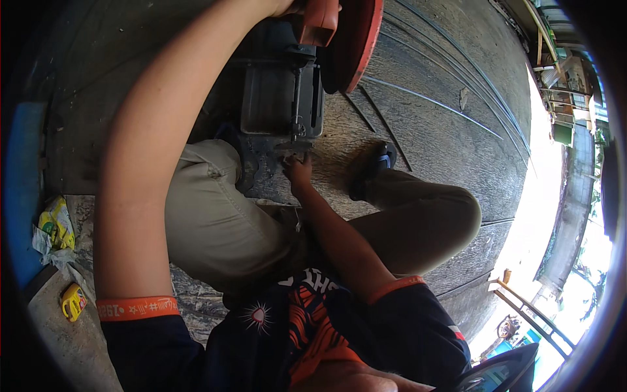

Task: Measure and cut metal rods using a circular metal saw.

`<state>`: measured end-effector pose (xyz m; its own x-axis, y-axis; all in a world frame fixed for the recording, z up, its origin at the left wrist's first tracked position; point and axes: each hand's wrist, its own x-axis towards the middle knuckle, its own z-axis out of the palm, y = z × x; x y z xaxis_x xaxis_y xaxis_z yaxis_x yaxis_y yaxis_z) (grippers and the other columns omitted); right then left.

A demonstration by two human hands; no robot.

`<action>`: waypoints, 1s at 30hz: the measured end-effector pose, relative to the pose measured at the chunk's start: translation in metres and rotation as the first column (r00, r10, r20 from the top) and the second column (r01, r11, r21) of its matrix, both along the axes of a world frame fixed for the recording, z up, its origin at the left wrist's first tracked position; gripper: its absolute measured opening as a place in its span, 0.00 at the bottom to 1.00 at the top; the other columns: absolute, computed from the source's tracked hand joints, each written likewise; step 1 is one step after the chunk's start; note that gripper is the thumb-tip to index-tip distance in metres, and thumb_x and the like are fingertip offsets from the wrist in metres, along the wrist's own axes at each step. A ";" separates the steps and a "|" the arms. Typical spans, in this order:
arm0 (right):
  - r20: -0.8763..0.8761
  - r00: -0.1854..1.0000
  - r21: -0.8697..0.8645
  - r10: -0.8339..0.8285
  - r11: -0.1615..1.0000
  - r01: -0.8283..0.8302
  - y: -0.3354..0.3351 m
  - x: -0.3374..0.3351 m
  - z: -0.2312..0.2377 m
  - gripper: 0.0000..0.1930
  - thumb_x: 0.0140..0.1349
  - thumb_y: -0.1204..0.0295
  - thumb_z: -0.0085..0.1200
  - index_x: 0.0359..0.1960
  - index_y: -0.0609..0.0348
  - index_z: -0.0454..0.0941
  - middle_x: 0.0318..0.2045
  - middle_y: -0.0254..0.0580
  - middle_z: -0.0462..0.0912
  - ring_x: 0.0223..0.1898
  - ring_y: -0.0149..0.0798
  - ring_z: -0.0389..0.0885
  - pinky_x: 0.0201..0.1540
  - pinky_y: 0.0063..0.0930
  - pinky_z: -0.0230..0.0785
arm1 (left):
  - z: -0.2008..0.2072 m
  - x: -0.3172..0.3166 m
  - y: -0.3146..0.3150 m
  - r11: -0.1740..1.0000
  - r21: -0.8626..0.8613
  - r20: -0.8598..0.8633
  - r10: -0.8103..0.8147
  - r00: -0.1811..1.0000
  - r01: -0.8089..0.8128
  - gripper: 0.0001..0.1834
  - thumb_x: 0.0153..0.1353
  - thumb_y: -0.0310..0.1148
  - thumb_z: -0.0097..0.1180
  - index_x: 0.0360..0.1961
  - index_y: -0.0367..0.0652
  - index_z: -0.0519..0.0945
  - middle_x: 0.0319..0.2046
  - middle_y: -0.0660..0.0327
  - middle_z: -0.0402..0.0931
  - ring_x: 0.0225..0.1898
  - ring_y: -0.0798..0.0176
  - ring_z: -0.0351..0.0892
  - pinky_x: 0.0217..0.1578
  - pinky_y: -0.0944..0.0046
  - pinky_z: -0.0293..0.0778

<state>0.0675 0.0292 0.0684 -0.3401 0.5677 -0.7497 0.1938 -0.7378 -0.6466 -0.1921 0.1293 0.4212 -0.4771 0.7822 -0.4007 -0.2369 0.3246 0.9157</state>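
A chop saw with a red handle [320, 25] and a red round wheel guard [366, 49] stands in front of me. My left arm reaches up and across to it; my left hand [282, 6], partly cut off by the top edge, is closed on the handle. Below the guard, the saw's dark base [266, 101] carries a long vise screw [296, 98]. At the screw's near end is a crank handle [290, 147], and the closed fingers of my right hand [298, 173] grip it. Shade blurs the details there.
Long thin metal rods [450, 62] stretch over the floor on the right. Two short dark bars [386, 127] lie beside the base, near my sandalled foot [377, 163]. To the left are a yellow-green packet [57, 222] and a yellow container [73, 302]. Bright daylight enters at right.
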 end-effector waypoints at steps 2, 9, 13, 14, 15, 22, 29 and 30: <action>-0.025 0.998 0.181 -0.054 0.982 0.058 0.019 0.005 -0.020 0.18 0.56 0.76 0.49 0.49 0.65 0.70 0.31 0.46 0.77 0.31 0.36 0.78 0.30 0.25 0.67 | -0.001 0.003 0.004 0.999 0.029 -0.053 -0.016 0.998 0.017 0.11 0.50 0.36 0.52 0.29 0.40 0.71 0.24 0.55 0.70 0.26 0.59 0.75 0.28 0.59 0.76; 0.061 0.843 0.255 0.535 0.808 -0.531 -0.013 -0.014 0.070 0.13 0.57 0.73 0.50 0.40 0.72 0.76 0.26 0.47 0.80 0.34 0.35 0.80 0.36 0.28 0.71 | -0.004 0.002 -0.008 0.997 0.065 -0.068 0.049 0.996 -0.045 0.12 0.48 0.35 0.52 0.31 0.38 0.70 0.25 0.54 0.70 0.25 0.59 0.75 0.27 0.59 0.74; -0.127 0.965 0.182 0.231 0.961 -0.206 -0.016 -0.012 0.014 0.16 0.56 0.74 0.51 0.45 0.72 0.73 0.29 0.49 0.79 0.33 0.34 0.79 0.34 0.27 0.71 | -0.007 0.005 0.000 0.995 0.093 -0.019 0.041 0.999 -0.039 0.13 0.48 0.36 0.52 0.32 0.37 0.70 0.23 0.54 0.70 0.24 0.58 0.74 0.25 0.59 0.74; -0.042 0.995 0.095 0.093 0.992 -0.088 -0.006 -0.013 0.007 0.18 0.55 0.75 0.51 0.46 0.72 0.71 0.31 0.49 0.79 0.33 0.34 0.79 0.34 0.27 0.71 | -0.006 0.006 -0.001 0.995 0.093 -0.026 0.042 0.999 -0.040 0.13 0.48 0.36 0.52 0.32 0.37 0.70 0.23 0.54 0.70 0.24 0.58 0.74 0.25 0.59 0.74; 0.054 0.998 0.017 -0.040 0.999 0.039 0.004 -0.012 -0.001 0.19 0.55 0.75 0.52 0.48 0.73 0.69 0.32 0.49 0.79 0.33 0.34 0.78 0.34 0.28 0.71 | -0.005 0.006 -0.002 0.997 0.066 -0.001 0.048 0.999 -0.048 0.13 0.49 0.36 0.51 0.32 0.37 0.70 0.23 0.54 0.70 0.23 0.58 0.74 0.24 0.59 0.74; 0.799 0.504 0.561 0.327 -0.105 -0.821 0.072 0.024 -0.070 0.10 0.55 0.77 0.49 0.39 0.64 0.76 0.26 0.36 0.76 0.27 0.29 0.73 0.28 0.23 0.63 | -0.003 0.013 0.011 0.996 0.084 0.003 0.002 1.000 -0.002 0.14 0.50 0.37 0.51 0.32 0.37 0.71 0.22 0.53 0.70 0.21 0.58 0.74 0.24 0.59 0.75; 0.169 0.960 0.739 0.225 0.615 -0.275 0.005 -0.007 0.007 0.15 0.54 0.74 0.50 0.43 0.69 0.76 0.32 0.51 0.82 0.32 0.43 0.81 0.34 0.32 0.70 | -0.009 0.002 -0.007 0.996 0.088 -0.055 0.039 0.998 -0.034 0.13 0.52 0.38 0.51 0.31 0.38 0.71 0.23 0.54 0.71 0.24 0.59 0.75 0.26 0.58 0.74; 0.344 0.817 0.716 0.462 0.434 -0.547 0.002 -0.002 0.008 0.16 0.55 0.73 0.49 0.43 0.72 0.75 0.35 0.49 0.82 0.32 0.40 0.81 0.35 0.30 0.71 | -0.010 0.001 -0.006 0.995 0.090 -0.056 0.039 0.998 -0.034 0.13 0.52 0.38 0.51 0.31 0.38 0.71 0.23 0.54 0.71 0.24 0.59 0.75 0.26 0.58 0.74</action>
<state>0.0658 0.0311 0.0759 -0.7246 0.6690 -0.1656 0.4444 0.2699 -0.8542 -0.1914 0.1231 0.4109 -0.5262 0.7951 -0.3015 -0.1930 0.2336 0.9530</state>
